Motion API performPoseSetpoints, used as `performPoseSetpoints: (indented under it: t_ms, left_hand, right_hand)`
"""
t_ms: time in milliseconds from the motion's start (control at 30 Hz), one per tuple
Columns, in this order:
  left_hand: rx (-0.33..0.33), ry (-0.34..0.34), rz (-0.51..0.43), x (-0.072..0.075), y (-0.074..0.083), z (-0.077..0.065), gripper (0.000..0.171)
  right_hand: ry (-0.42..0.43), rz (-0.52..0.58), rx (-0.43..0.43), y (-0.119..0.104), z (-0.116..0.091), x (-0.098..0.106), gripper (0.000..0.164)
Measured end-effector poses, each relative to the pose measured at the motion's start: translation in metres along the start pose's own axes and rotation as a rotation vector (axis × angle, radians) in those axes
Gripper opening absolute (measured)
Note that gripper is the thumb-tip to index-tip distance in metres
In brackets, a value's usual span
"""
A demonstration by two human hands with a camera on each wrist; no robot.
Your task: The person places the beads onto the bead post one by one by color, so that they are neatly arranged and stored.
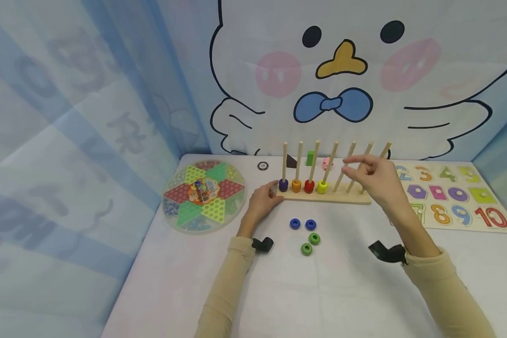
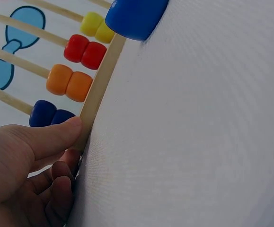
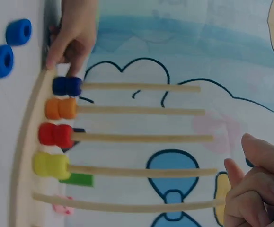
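I have the left hand [image 1: 262, 204] gripping the left end of the wooden stand [image 1: 329, 197], which sits on the far part of the table [image 1: 334, 291]. The right hand [image 1: 373, 180] is up by the tops of the pegs on the right. It holds nothing: the thumb and pointing finger are softly bent, with a gap between them.

I think the step is putting beads on the pegs, two by two. From the left I see dark blue beads [image 2: 43, 113], orange beads [image 2: 59, 80], red beads [image 2: 76, 47] and yellow beads [image 3: 50, 164], all down at the bottom. The next one over, the fifth peg [image 3: 127, 205], is bare. Two loose blue beads [image 1: 295, 224] and two loose green beads [image 1: 314, 239] lie on the near side of the stand. To me, the next move calls for the right hand to pick one up and fit its hole over a bare tip, with the left hand holding the stand so it can't slide.

From the head view I can't count the beads on each peg well. Both wrist views show two of each color. The left wrist view also shows the thumb pressing on the stand's edge. Only the head view gives me all seven pegs and both green beads whole.
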State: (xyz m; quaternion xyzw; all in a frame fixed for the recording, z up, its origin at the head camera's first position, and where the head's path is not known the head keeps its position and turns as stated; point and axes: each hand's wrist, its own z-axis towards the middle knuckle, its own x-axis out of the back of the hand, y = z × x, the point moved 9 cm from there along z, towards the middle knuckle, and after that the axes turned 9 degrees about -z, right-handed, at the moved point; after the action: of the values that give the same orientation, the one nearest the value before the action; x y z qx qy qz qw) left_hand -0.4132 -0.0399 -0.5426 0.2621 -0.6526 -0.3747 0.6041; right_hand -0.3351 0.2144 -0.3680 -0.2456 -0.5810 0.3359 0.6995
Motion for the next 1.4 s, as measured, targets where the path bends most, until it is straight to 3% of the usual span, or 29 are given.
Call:
performPoseSetpoints:
  t_ms: [133, 333, 600, 800, 1033, 1400]
  left_hand:
    - [-0.004, 0.001, -0.012, 0.001, -0.001, 0.000, 0.057]
    - [-0.004, -0.007, -0.018, 0.000, -0.001, -0.001, 0.058]
    - [0.006, -0.002, -0.001, 0.003, 0.004, 0.000, 0.058]
    - [-0.006, -0.008, 0.000, 0.001, 0.003, -0.001, 0.058]
    - [-0.021, 0.005, 0.001, 0.002, 0.002, -0.002, 0.058]
    - [-0.011, 0.003, 0.001, 0.001, 0.001, -0.002, 0.058]
  right_hand:
    - [-0.156, 0.143, -0.063, 0.025, -0.021, -0.040, 0.044]
    - [-0.339, 0.250, -0.232, 0.063, -0.049, -0.096, 0.050]
    - [-0.492, 0.286, -0.226, 0.078, -0.073, -0.139, 0.042]
    - [-0.517, 0.265, -0.140, 0.080, -0.081, -0.153, 0.041]
    - [-0.478, 0.125, -0.105, 0.088, -0.081, -0.158, 0.041]
    - [-0.403, 0.069, -0.125, 0.071, -0.065, -0.124, 0.040]
